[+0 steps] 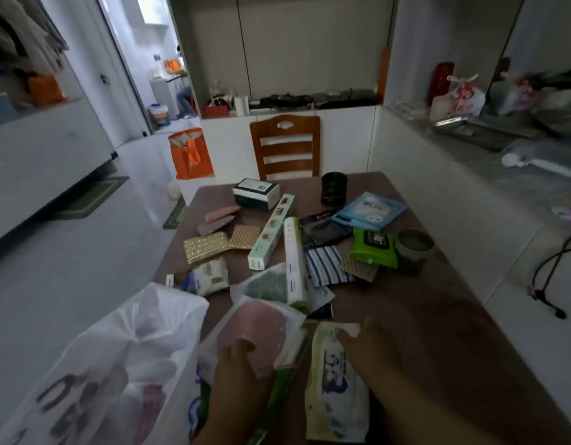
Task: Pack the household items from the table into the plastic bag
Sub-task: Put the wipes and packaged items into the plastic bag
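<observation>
The dark brown, smooth-topped rectangular desk [438, 316] carries a loose scatter of packaged goods. At its near left corner hangs the thin, crinkled, translucent white plastic bag [117, 364] with dark printing, its mouth gaping upward beside the desk edge. Just right of it, near the front edge, lies a soft, rounded pink item in a clear film pouch [261, 326]; the left hand [239, 367] is curled over its near end, fingers closed on the film. The right hand [370, 345] rests, blurred, on the upper end of a flat, glossy white wipes pack with blue print [335, 380]; whether it grips or only touches I cannot tell. Toward the middle lie a long white cardboard box with a green end [295, 261] and a slim pale green box [271, 232], set aslant side by side. Toward the right edge sit a bright green soft wipes pack [374, 248] and a flat blue packet [369, 210]. Near the far edge stand a dark green and white carton [255, 194] and a black cylindrical jar [333, 189]. A small blue-and-white striped pouch [325, 264] lies mid-desk.
</observation>
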Motion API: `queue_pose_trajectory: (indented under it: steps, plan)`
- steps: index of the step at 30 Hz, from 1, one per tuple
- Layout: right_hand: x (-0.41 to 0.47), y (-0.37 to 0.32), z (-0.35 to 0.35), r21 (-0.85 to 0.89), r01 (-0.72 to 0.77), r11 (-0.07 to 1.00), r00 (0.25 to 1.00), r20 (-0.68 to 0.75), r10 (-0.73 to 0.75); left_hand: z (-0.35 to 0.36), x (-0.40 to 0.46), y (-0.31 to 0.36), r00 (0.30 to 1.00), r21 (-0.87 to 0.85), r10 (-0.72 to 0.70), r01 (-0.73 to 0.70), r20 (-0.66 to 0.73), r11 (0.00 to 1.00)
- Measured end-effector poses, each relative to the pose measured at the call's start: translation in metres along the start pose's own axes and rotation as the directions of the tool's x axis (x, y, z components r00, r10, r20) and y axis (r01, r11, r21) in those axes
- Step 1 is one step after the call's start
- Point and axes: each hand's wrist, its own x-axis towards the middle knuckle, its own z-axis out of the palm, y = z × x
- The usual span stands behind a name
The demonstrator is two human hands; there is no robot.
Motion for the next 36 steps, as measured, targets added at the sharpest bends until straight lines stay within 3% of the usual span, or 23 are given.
queue_pose_trajectory:
  steps: [4, 7, 13, 15, 20, 26, 28, 31, 36]
  plan:
    - [0.001, -0.001, 0.011, 0.023, -0.143, 0.989, 0.985, 0.104, 0.14, 0.013, 0.004, -0.004, 0.998, 0.209, -0.025, 0.014, 0.05, 0.978]
    - [0.007, 0.0, 0.016, 0.019, -0.166, 0.986, 0.976, 0.143, 0.161, 0.026, 0.004, -0.006, 0.995, 0.289, -0.026, -0.003, 0.096, 0.957]
    - [0.011, 0.005, 0.013, 0.033, -0.205, 0.978, 0.96, 0.202, 0.195, 0.039, 0.004, -0.005, 0.986, 0.31, 0.001, -0.054, 0.169, 0.949]
    - [0.012, 0.007, 0.012, 0.109, -0.246, 0.963, 0.947, 0.241, 0.214, 0.04, 0.004, -0.007, 0.987, 0.303, 0.01, -0.058, 0.159, 0.951]
    - [0.001, 0.013, 0.015, 0.394, -0.297, 0.87, 0.947, 0.239, 0.215, 0.038, 0.001, -0.018, 0.985, 0.237, 0.077, -0.114, 0.157, 0.965]
    - [-0.018, 0.015, 0.004, 0.523, -0.291, 0.801, 0.955, 0.211, 0.208, 0.022, 0.0, -0.026, 0.991, 0.143, 0.07, -0.086, 0.114, 0.986]
    - [-0.017, 0.013, -0.008, 0.575, -0.288, 0.766, 0.957, 0.203, 0.208, 0.02, -0.003, -0.03, 0.996, 0.014, 0.043, -0.044, 0.075, 0.999]
    - [-0.02, 0.003, -0.017, 0.644, -0.341, 0.685, 0.938, 0.287, 0.196, 0.015, -0.004, -0.033, 1.0, -0.071, -0.014, 0.016, 0.027, 0.997]
    - [-0.032, -0.027, 0.013, 0.65, -0.418, 0.634, 0.877, 0.47, 0.097, 0.012, 0.0, -0.033, 0.982, -0.286, -0.11, 0.15, 0.152, 0.946]
